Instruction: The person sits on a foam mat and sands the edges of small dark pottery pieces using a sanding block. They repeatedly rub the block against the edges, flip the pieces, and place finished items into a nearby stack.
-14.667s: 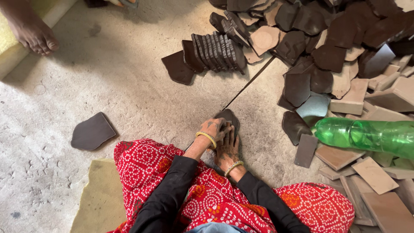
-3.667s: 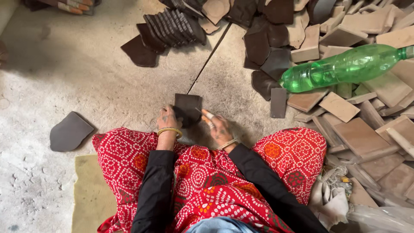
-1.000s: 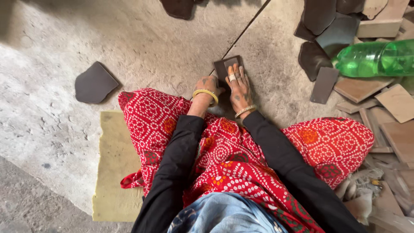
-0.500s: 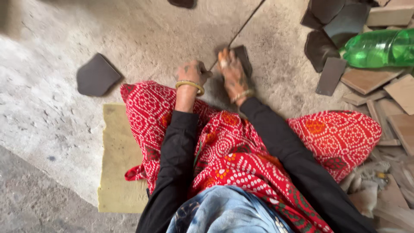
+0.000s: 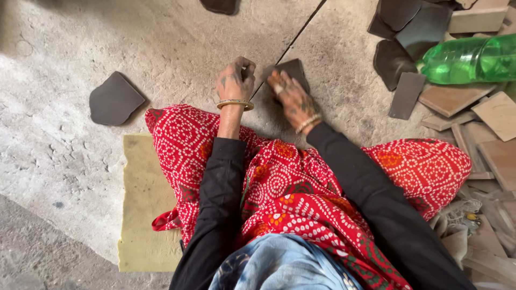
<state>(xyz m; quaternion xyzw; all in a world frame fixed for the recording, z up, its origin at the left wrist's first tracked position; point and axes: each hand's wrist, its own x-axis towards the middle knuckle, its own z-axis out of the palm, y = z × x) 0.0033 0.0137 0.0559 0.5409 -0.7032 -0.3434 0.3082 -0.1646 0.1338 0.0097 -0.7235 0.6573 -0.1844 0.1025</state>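
A dark square tile (image 5: 293, 72) is seen lying flat on the grey concrete floor (image 5: 70, 161), at about twelve o'clock from the seated person's lap, just beyond the knees; it is pressed under the right hand (image 5: 290, 96), whose fingers are spread flat and open over its near edge, so that only the far corner is left showing. The left hand (image 5: 236, 80) is held at eleven o'clock, just beside the tile, curled into a loose fist; whether anything small is pinched inside it cannot be told. Compared with half a second earlier, the hands have been drawn slightly apart and the left has been closed more tightly, while the tile has been kept in the same spot beside the thin dark line (image 5: 301, 32) scored in the floor; this is judged to mean that the tile is still being rubbed or shaped in place, not yet set aside. A rounded dark piece (image 5: 114, 99) is seen well apart at nine o'clock; a green plastic bottle (image 5: 467, 59) is laid on a heap of brown and dark tiles (image 5: 484, 118) at two o'clock; a yellow mat (image 5: 142, 215) is spread beneath the red patterned cloth (image 5: 290, 182).
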